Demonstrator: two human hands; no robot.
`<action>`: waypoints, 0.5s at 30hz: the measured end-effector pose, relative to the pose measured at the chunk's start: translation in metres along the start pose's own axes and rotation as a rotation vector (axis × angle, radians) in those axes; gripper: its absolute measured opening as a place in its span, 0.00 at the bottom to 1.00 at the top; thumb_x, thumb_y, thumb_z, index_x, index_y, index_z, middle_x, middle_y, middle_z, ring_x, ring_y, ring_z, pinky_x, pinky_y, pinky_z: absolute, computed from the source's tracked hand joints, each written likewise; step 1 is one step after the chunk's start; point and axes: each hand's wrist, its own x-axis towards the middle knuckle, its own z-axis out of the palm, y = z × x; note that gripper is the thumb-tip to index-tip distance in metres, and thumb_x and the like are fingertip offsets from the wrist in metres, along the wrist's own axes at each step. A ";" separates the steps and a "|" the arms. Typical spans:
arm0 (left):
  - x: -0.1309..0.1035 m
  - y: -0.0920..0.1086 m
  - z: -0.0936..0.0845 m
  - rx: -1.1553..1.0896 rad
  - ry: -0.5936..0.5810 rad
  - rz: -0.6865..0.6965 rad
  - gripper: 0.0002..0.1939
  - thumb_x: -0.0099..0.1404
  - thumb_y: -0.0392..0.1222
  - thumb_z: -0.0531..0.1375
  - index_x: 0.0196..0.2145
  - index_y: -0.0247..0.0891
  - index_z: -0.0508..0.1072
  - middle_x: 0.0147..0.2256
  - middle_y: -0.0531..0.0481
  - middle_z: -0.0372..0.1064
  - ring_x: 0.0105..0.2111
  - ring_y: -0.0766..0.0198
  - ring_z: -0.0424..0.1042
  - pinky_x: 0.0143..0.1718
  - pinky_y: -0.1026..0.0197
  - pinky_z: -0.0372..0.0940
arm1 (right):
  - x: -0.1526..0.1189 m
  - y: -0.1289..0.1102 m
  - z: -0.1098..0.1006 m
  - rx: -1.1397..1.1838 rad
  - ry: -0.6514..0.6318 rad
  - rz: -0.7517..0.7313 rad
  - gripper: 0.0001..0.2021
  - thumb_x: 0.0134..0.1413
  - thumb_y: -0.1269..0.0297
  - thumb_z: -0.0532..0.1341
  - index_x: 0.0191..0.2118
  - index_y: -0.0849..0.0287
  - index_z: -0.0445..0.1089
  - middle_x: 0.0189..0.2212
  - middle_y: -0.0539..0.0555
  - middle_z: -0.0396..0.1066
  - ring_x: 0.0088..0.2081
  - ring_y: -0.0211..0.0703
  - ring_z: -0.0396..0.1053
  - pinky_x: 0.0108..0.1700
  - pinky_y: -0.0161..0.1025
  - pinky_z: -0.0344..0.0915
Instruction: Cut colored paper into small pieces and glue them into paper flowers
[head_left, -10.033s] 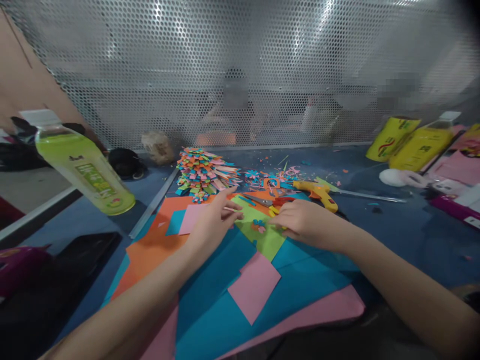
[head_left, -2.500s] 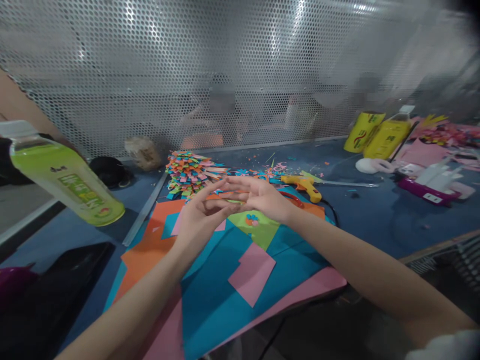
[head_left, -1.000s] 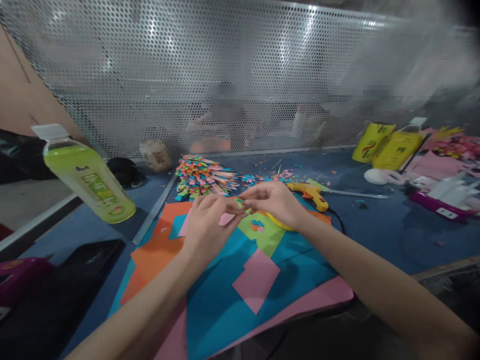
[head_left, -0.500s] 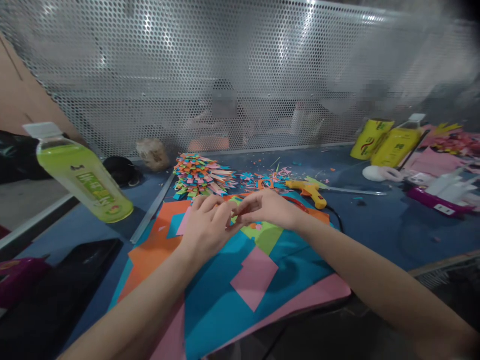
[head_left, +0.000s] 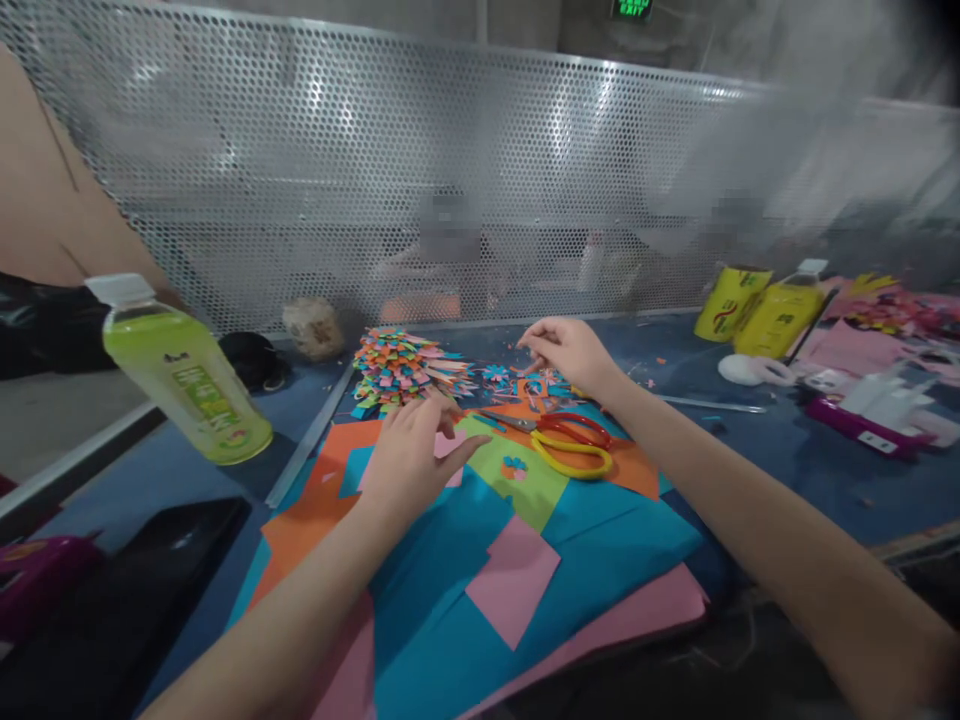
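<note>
Over the coloured sheets, my left hand (head_left: 416,450) has its thumb and fingers apart, with nothing visible between them. Farther back, my right hand (head_left: 566,352) hovers by a heap of paper scraps (head_left: 547,382); its fingers are curled together, and whatever they hold is too small to name. Scissors (head_left: 574,445) with red and yellow handles lie on a green paper (head_left: 544,490) and orange paper. A small paper flower (head_left: 514,467) rests on the green paper. A pink piece (head_left: 514,580) lies on the blue sheet (head_left: 442,600). Behind my left hand stands a cone of layered coloured paper strips (head_left: 397,368).
A green drink bottle (head_left: 187,375) and a dark flat object (head_left: 172,560) are at the left. A clear strip (head_left: 311,440) lies beside the papers. At the right are yellow containers (head_left: 776,315) and a purple tray (head_left: 862,425). A perforated metal screen (head_left: 480,130) runs behind.
My hands have parted: the right moved back and right toward the scraps, the left opened. The scissors and small flower now show more fully. The view has tilted up slightly.
</note>
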 end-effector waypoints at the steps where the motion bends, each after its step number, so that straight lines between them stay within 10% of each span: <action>1: 0.000 -0.001 0.001 -0.007 -0.014 -0.016 0.15 0.59 0.53 0.57 0.34 0.38 0.64 0.26 0.53 0.67 0.31 0.60 0.68 0.36 0.58 0.59 | 0.008 0.003 -0.001 -0.073 0.001 0.003 0.05 0.53 0.71 0.55 0.30 0.62 0.67 0.22 0.48 0.65 0.21 0.34 0.67 0.28 0.35 0.68; 15: -0.004 0.003 0.005 -0.075 -0.158 -0.063 0.13 0.62 0.51 0.54 0.33 0.37 0.66 0.27 0.50 0.68 0.31 0.59 0.67 0.35 0.56 0.61 | 0.087 0.056 0.023 -0.790 -0.164 0.067 0.16 0.58 0.61 0.56 0.50 0.61 0.63 0.48 0.57 0.65 0.44 0.44 0.67 0.44 0.47 0.67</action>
